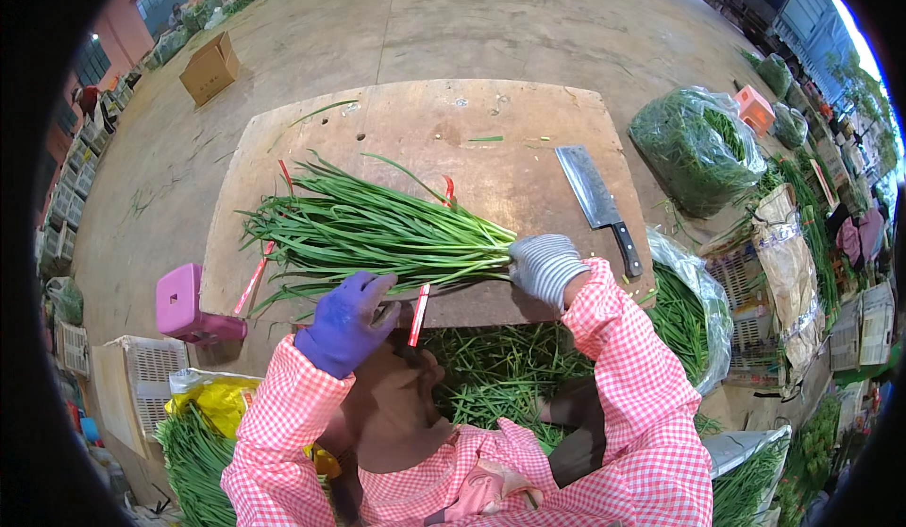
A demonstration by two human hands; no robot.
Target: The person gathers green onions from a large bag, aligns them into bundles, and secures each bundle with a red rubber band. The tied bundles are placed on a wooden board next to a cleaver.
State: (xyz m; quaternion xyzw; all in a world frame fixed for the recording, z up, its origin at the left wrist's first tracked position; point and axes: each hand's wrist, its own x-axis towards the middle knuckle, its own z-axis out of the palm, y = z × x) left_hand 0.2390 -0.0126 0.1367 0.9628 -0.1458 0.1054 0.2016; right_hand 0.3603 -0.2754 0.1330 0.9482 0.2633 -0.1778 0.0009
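Note:
A loose bundle of garlic chives (382,223) lies across the wooden board (417,116), leaf tips to the left and pale stem ends to the right. My right hand (546,266), in a grey striped glove, grips the stem ends. Along the bundle's lower edge is my left hand (354,315) in a purple glove, fingers bent and apart, nothing visible in them. Two red printed strips run beneath the chives; a left strip (255,279) and a right strip (419,315) stick out below. A cleaver (593,198) with a black handle rests to the right.
A pink stool (187,304) stands left of the board. Plastic bags of greens, one bag (697,148) beyond the board's right edge, surround me. Cut leaves (506,378) lie below the board's near edge. A cardboard box (210,68) sits on the floor. Crates line the left wall.

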